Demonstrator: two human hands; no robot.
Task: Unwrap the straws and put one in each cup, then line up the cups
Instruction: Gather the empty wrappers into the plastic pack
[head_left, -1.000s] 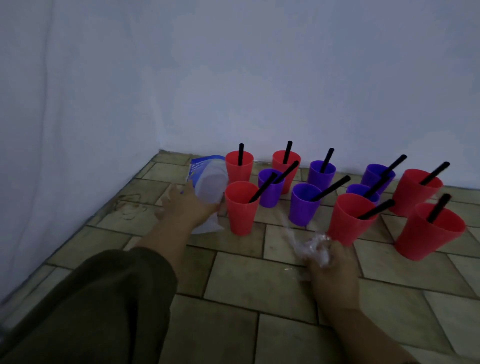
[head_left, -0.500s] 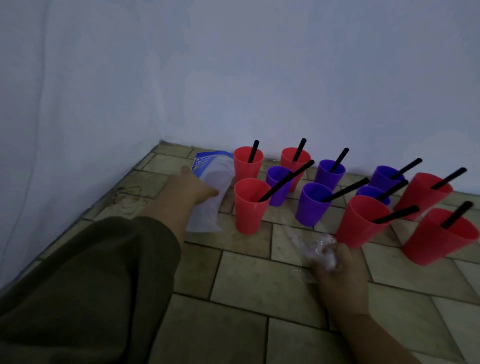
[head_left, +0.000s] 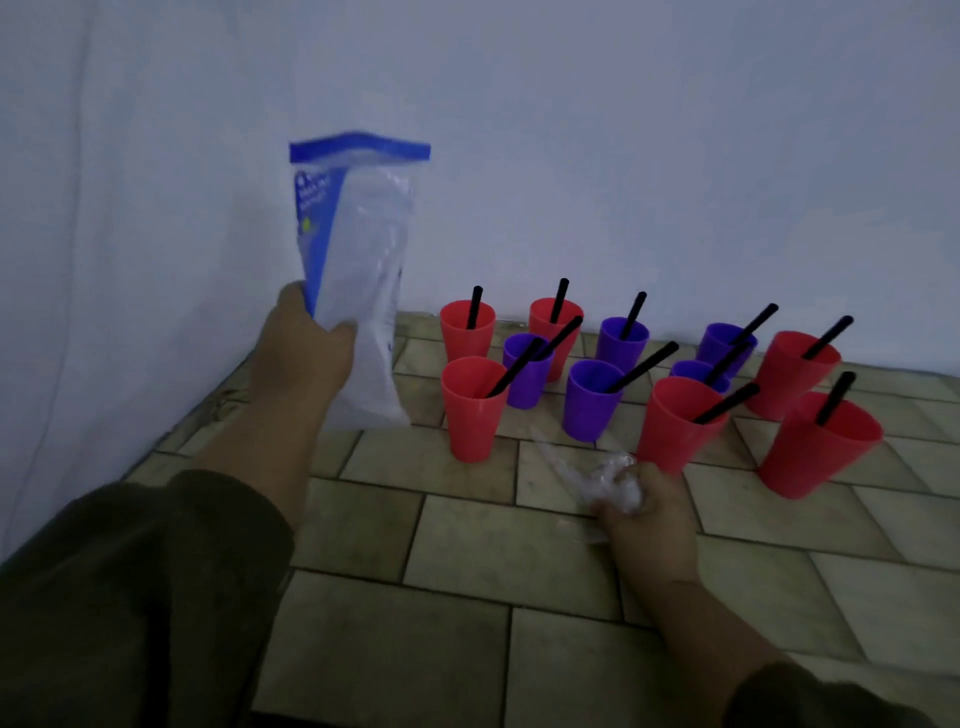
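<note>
A clear plastic bag with a blue zip strip (head_left: 358, 280), lately on the tiled floor (head_left: 467, 545), is now lifted, clamped in the left hand (head_left: 306, 348). Crumpled clear wrappers (head_left: 608, 483) are clenched in the right hand (head_left: 649, 514). Black straws (head_left: 639, 366) stand in the unaligned red and purple plastic cups (head_left: 472, 410); tidying is under way.

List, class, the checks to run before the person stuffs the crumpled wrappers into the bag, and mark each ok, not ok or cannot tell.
1. Every cup has a straw: ok; ten cups visible, each with a black straw, such as the front left red cup.
2. Left hand holds the plastic bag off the floor: ok.
3. Bag's blue top strip is open: cannot tell.
4. Right hand has gathered the crumpled wrappers: ok.
5. No wrapper left on the tiled floor: cannot tell; some plastic trails beside the hand.
6. Cups lined up: not ok; they stand in a loose cluster.
</note>
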